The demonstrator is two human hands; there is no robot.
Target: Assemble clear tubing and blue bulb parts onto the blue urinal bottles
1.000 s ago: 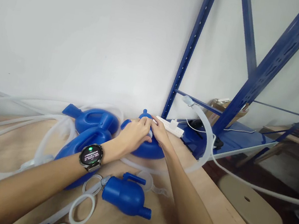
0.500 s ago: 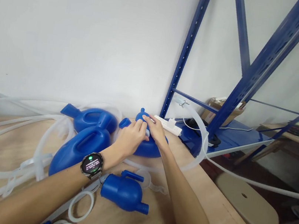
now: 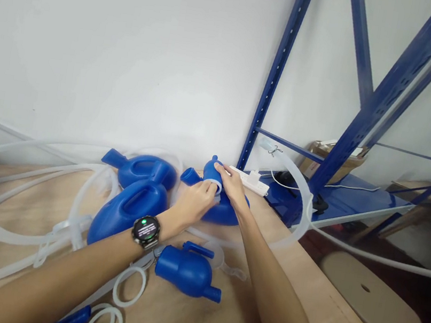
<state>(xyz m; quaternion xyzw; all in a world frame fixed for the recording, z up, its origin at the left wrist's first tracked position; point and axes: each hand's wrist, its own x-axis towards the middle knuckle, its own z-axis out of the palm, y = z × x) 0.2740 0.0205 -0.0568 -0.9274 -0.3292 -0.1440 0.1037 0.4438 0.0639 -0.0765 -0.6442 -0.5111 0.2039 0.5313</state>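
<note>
My right hand (image 3: 232,185) is wrapped round a small blue cup-shaped part (image 3: 211,170), its thumb on the near side. A white ring (image 3: 217,184) shows at the part's open end, which faces me. My left hand (image 3: 195,199), below a wrist with a watch, pinches at that ring. Behind and under both hands lies a blue bottle (image 3: 224,211) with its open neck (image 3: 189,176) pointing left. Nearer me, another blue cup-shaped part (image 3: 185,270) with a spout and handle rests on the table.
Two blue bottles (image 3: 149,170) (image 3: 131,208) lie left of my hands among clear hoses (image 3: 5,235). White rings (image 3: 126,306) are near the front. A power strip (image 3: 256,184), blue rack (image 3: 278,79) and beige stool (image 3: 373,301) are to the right.
The small blue part has tilted so its white-ringed opening shows. My left fingers have moved to that rim. The view has shifted slightly left.
</note>
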